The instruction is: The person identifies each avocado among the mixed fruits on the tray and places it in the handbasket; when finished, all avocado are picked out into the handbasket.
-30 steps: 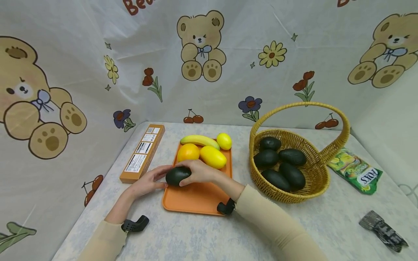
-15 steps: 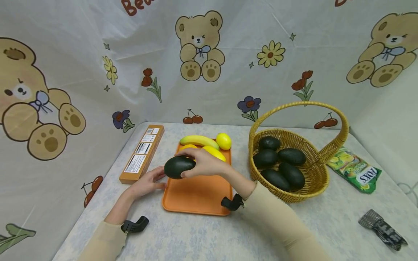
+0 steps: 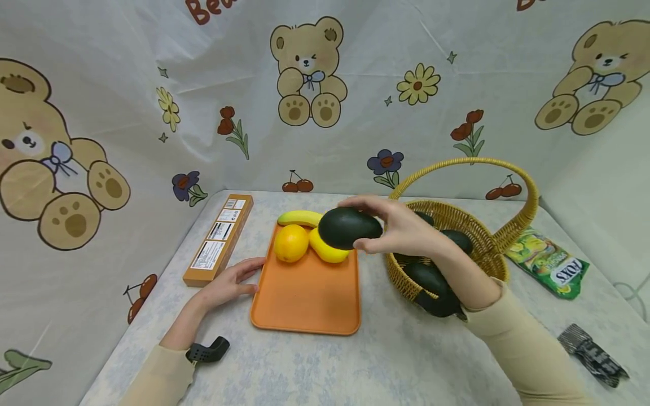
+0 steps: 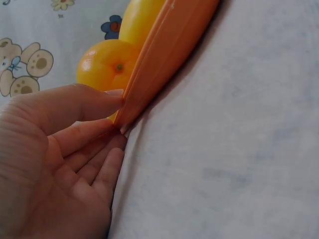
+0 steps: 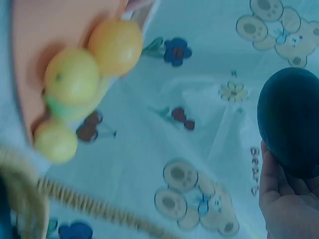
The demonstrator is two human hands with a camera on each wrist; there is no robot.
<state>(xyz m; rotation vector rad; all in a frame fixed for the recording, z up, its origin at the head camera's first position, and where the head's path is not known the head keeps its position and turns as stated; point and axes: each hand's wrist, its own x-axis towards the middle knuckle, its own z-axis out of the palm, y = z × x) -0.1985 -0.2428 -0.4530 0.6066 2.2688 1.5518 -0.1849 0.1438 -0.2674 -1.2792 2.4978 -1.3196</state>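
My right hand (image 3: 411, 228) grips a dark green avocado (image 3: 349, 228) in the air, over the far right part of the orange tray (image 3: 304, 299). In the right wrist view the avocado (image 5: 289, 122) rests against the fingers. My left hand (image 3: 228, 282) lies at the tray's left edge; in the left wrist view, its thumb and fingertips touch the tray rim (image 4: 169, 55). On the tray sit an orange (image 3: 291, 243), a yellow mango-shaped fruit (image 3: 325, 248) and a banana (image 3: 297, 219). A lemon (image 5: 56, 142) shows in the right wrist view but is hidden in the head view.
A wicker basket (image 3: 500, 265) with a tall handle stands on the right, holding several avocados (image 3: 429, 276) partly covered by my forearm. Beyond it lies a green snack packet (image 3: 548, 262). A black-and-grey striped bundle (image 3: 593, 355) is at front right, a long box (image 3: 218, 239) at left.
My right hand has lifted the avocado off the tray and carried it up and to the right, uncovering the orange. The left hand has stayed at the tray's edge.
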